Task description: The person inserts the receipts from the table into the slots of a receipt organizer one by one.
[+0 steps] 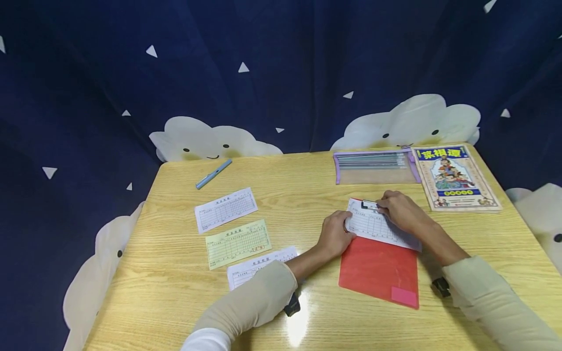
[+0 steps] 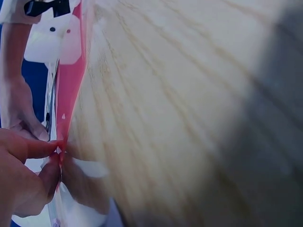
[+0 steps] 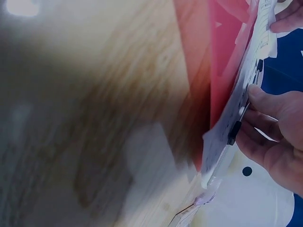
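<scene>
A red clipboard [image 1: 373, 268] with a pink label near its lower right corner is in front of me, right of the middle of the table. On its upper part lies a white printed form [image 1: 366, 224], under the metal clip [image 1: 370, 204]. With thumb and finger, my left hand [image 1: 335, 234] pinches the left edge of the clipboard beside the form. At the top edge, my right hand [image 1: 401, 212] grips the clip; in the right wrist view its thumb and fingers close round the clip's wire [image 3: 245, 111]. The clipboard's upper right corner is hidden by that hand.
Left of my arms lie a white form [image 1: 226, 209], a yellow form [image 1: 239, 243] and another white form [image 1: 250, 265] partly under my left sleeve. A blue pen [image 1: 213, 174] is behind them. At the back right are a purple-edged pouch [image 1: 375, 175] and a comic-style book [image 1: 456, 178].
</scene>
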A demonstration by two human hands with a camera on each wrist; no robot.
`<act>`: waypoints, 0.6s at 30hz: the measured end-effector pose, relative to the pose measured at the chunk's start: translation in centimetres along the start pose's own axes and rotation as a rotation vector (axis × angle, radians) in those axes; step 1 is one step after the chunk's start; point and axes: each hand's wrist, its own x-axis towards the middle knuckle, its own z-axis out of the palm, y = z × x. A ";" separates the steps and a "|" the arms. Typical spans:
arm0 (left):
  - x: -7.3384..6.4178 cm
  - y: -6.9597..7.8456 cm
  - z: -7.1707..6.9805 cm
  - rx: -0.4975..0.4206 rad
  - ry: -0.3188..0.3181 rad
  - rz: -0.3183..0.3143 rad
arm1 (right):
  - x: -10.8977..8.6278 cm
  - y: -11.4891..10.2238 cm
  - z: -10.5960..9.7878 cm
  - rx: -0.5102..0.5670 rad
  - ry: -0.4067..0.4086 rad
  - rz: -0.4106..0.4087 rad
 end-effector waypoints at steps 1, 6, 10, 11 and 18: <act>0.0 0.0 0.0 0.001 0.001 -0.003 | 0.0 0.0 0.0 0.000 -0.004 0.001; 0.2 0.1 0.1 -0.001 0.013 -0.005 | -0.1 -0.1 0.0 -0.002 -0.014 0.000; 0.4 0.1 0.1 0.003 0.032 0.007 | -0.1 -0.2 0.0 -0.002 -0.008 0.006; 0.4 0.1 0.1 0.000 0.035 0.010 | -0.2 -0.2 0.1 0.000 -0.004 0.008; 0.6 0.2 -0.1 -0.043 0.006 0.005 | -0.2 -0.2 0.4 0.000 0.037 -0.005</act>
